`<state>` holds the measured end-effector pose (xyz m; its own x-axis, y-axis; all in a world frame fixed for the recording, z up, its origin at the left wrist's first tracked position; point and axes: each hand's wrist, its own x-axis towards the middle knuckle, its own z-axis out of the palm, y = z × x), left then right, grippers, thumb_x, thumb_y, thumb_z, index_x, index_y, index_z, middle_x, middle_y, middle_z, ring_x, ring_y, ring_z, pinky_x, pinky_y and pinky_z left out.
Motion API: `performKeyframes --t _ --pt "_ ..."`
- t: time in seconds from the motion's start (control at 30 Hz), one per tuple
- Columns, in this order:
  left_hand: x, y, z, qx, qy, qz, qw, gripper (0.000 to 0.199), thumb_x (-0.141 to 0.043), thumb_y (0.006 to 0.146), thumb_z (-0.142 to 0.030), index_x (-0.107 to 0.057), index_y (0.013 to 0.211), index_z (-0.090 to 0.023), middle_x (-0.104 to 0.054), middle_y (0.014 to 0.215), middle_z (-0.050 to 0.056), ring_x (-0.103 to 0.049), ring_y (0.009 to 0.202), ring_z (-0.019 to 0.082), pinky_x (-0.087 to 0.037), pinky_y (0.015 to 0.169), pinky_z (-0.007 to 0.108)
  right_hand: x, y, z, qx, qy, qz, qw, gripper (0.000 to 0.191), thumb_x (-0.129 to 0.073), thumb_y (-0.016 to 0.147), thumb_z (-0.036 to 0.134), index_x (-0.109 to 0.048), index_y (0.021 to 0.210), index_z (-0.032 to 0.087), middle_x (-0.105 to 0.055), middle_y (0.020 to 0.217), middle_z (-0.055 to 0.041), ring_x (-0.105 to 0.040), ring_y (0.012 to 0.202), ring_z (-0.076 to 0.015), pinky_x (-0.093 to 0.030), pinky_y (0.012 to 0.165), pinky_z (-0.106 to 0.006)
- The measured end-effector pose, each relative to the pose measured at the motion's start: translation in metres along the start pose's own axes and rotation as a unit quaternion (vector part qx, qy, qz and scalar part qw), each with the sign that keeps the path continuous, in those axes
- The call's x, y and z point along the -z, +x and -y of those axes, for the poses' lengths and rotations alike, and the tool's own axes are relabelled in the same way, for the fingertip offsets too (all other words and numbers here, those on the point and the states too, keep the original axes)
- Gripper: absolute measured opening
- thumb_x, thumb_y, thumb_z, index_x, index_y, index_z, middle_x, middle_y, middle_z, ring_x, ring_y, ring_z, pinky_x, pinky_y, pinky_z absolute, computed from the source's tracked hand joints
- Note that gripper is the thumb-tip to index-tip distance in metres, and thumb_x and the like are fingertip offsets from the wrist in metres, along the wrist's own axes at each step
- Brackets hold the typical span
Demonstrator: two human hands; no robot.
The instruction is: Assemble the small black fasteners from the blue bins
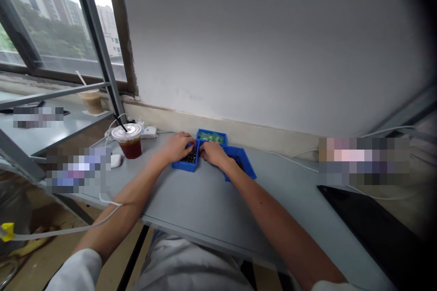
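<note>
Three blue bins stand together near the wall. The left bin (185,165) holds many small dark pieces, and my left hand (180,146) rests over its upper left part with fingers curled; what they hold, if anything, is too small to make out. Just right of that bin, my right hand (213,152) has its fingertips bent down at the bin's right edge, pressed together, their contents hidden. Behind both hands sits the back bin (212,137) with green and clear pieces. The right bin (246,163), partly covered by my right wrist, has dark contents.
A lidded cup of red drink (131,146) stands left on the grey table (205,209), beside a white power strip (149,132) and a white case (116,161). A black flat object (368,227) lies right. A white cable crosses my left forearm.
</note>
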<state>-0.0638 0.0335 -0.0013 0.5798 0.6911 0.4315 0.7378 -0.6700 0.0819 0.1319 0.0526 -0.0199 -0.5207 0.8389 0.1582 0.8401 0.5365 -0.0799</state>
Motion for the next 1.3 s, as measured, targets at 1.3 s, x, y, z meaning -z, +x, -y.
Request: performKeyframes --t 1.3 --pt "-0.003 0.001 -0.045 -0.12 -0.109 -0.059 0.985 0.019 -0.049 0.095 -0.024 -0.067 0.092 -0.018 -0.07 0.088 0.004 -0.062 0.088 0.018 -0.045 0.087 0.032 0.0 -0.079 0.007 0.089 0.128 -0.381 0.911 0.019 -0.052 0.099 0.019 -0.071 0.097 0.018 -0.073 0.09 -0.008 -0.064 0.085 -0.0229 -0.049 0.08 -0.038"
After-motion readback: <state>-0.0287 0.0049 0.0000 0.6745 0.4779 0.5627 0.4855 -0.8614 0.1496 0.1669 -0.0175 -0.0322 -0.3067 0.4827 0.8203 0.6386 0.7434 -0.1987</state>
